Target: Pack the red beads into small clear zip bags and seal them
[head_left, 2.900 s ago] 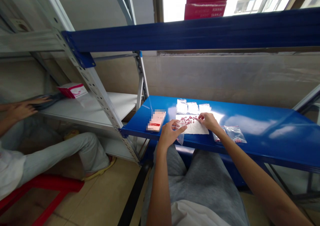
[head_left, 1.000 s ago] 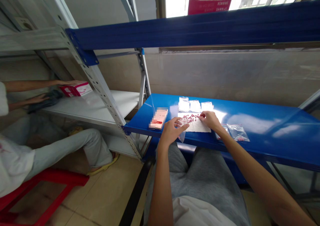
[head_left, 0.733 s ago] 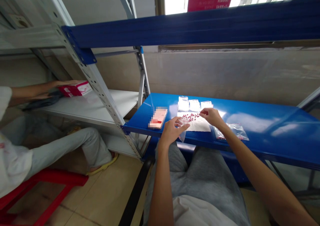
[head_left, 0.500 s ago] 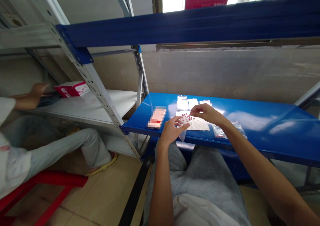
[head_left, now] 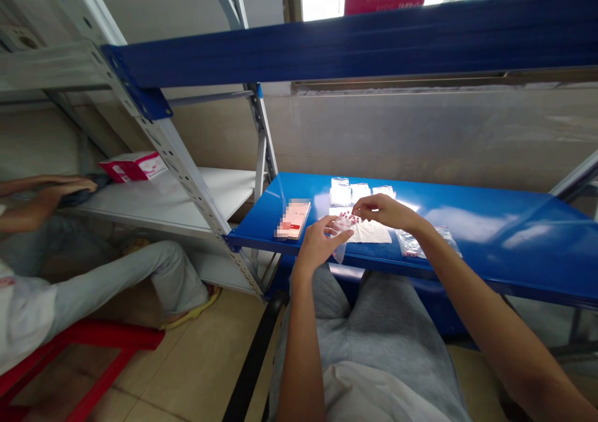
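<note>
My left hand (head_left: 319,244) pinches the mouth of a small clear plastic bag (head_left: 339,251) at the front edge of the blue shelf (head_left: 490,229). My right hand (head_left: 383,210) hovers just right of it, fingers pinched together over the bag's opening; whatever they hold is too small to name. Under my right hand lies a white sheet (head_left: 371,231) with several small red beads (head_left: 348,217) scattered on it.
A phone (head_left: 293,219) lies left of the sheet. Three small clear bags (head_left: 359,191) lie behind the sheet, two filled bags (head_left: 411,246) to its right. Another person (head_left: 56,272) sits at left, hands on a white shelf (head_left: 154,201) near a pink box (head_left: 133,165).
My right hand has lifted off the beads on the sheet and moved left toward the bag in my left hand. The other person's hands drew back from the pink box.
</note>
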A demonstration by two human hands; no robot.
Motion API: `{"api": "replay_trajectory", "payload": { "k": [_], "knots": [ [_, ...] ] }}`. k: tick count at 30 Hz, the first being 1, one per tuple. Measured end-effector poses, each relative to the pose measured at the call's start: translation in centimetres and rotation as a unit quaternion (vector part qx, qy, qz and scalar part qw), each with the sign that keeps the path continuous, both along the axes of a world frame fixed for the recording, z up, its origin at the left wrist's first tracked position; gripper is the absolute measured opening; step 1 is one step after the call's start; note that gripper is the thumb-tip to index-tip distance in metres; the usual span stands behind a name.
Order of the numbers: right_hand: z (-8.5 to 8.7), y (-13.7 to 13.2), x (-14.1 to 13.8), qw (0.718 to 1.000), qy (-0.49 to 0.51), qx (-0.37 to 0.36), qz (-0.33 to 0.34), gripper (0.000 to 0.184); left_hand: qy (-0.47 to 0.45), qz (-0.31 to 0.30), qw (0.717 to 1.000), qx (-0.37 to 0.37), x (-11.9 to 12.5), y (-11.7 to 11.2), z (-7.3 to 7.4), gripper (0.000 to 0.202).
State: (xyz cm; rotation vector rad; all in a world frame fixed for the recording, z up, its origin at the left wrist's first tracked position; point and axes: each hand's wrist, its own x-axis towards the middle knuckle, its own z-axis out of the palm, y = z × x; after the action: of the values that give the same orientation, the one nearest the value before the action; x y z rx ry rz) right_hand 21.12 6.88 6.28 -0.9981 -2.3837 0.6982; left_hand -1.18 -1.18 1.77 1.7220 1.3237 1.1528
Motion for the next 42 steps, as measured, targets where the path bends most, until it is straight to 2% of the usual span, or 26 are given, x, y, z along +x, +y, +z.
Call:
{"api": "replay_trajectory", "payload": {
  "k": [7,13,20,26,36,39,42],
  "knots": [
    [-3.5,1.2,1.9,0.992,-0.030,-0.016,-0.120,0.027,-0.007,0.012,1.000,-0.003,-0.2,0.1,-0.2,0.050],
    [-6.2,1.6,1.3,0.970,-0.099,0.043,-0.217,0.018,-0.010,0.010,1.000,-0.010,-0.1,0.1,-0.1,0.049],
    [-8.3,2.2,0.6,0.955,-0.139,0.093,-0.245,0.017,-0.008,0.007,1.000,-0.004,-0.3,0.2,-0.5,0.050],
    [-8.7,2.6,0.2,0.949,-0.163,0.083,-0.258,0.018,-0.004,0.012,1.000,-0.010,-0.2,0.2,-0.4,0.051],
    [-8.5,2.3,-0.2,0.945,-0.173,0.095,-0.259,0.019,0.007,0.013,1.000,-0.004,-0.3,0.4,-0.6,0.050],
    [-8.0,2.1,-0.2,0.949,-0.153,0.096,-0.260,0.019,0.011,0.012,1.000,0.005,-0.4,0.4,-0.7,0.049],
    [-6.7,1.5,-0.2,0.964,-0.084,0.080,-0.238,0.020,0.011,0.012,1.000,0.000,-0.4,0.4,-0.7,0.051]
  ]
}}
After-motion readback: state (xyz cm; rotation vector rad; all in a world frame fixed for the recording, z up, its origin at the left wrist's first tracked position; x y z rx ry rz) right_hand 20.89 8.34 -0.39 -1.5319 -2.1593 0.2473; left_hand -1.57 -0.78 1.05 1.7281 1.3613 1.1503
